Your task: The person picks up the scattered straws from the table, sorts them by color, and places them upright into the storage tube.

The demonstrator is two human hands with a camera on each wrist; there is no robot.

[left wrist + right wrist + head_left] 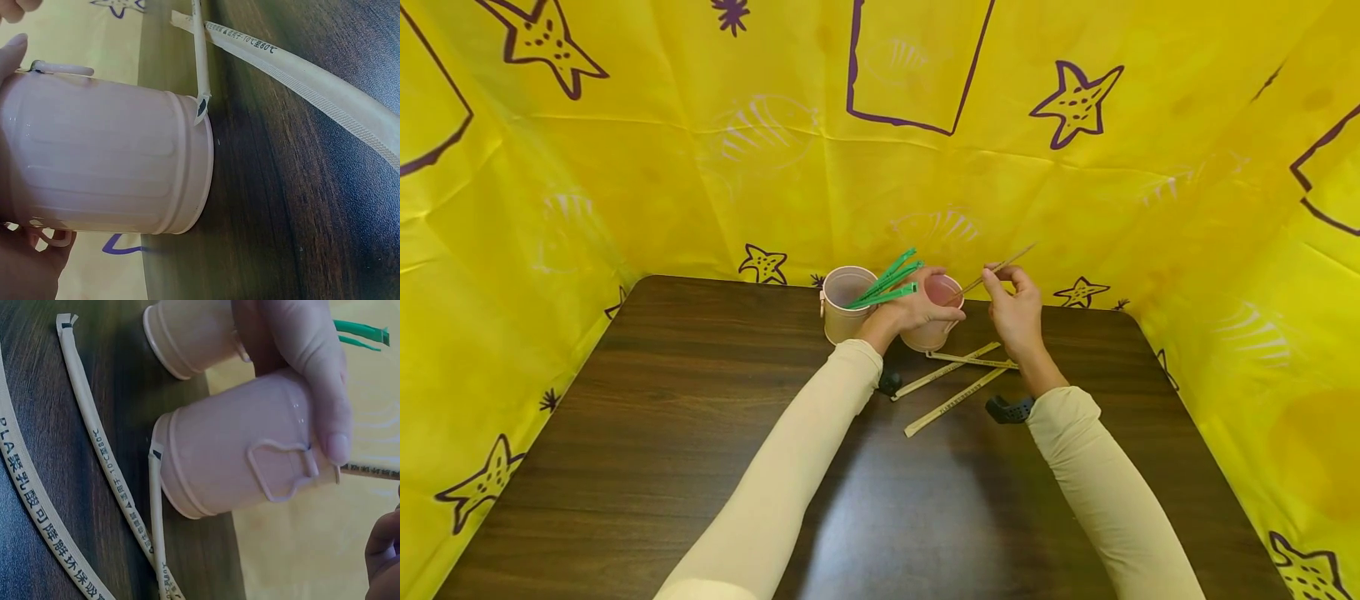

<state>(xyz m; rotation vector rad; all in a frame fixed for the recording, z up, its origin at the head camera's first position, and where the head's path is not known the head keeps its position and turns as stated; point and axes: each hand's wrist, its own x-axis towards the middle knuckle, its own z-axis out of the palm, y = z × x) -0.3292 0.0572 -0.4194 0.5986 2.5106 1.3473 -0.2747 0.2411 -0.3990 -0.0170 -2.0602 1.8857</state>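
A small pink bucket [928,337] with side handles stands at the far edge of the table, and my left hand [913,308] grips it near the rim. In the right wrist view the left thumb [337,440] lies along its wall. My right hand [1018,317] pinches a paper-wrapped straw [1006,263] between thumb and fingers. The straw slants down into the bucket's mouth, its lower end hidden inside. Left of this bucket stands a second pink bucket [841,323] holding several green-wrapped straws [880,296], which lean right above my left hand.
Paper-wrapped straws [958,400] lie on the dark wooden table [700,433] in front of the buckets, some crossing. One straw end [201,106] overlaps the gripped bucket's base in the left wrist view. A yellow patterned sheet [662,183] surrounds the table's far and side edges.
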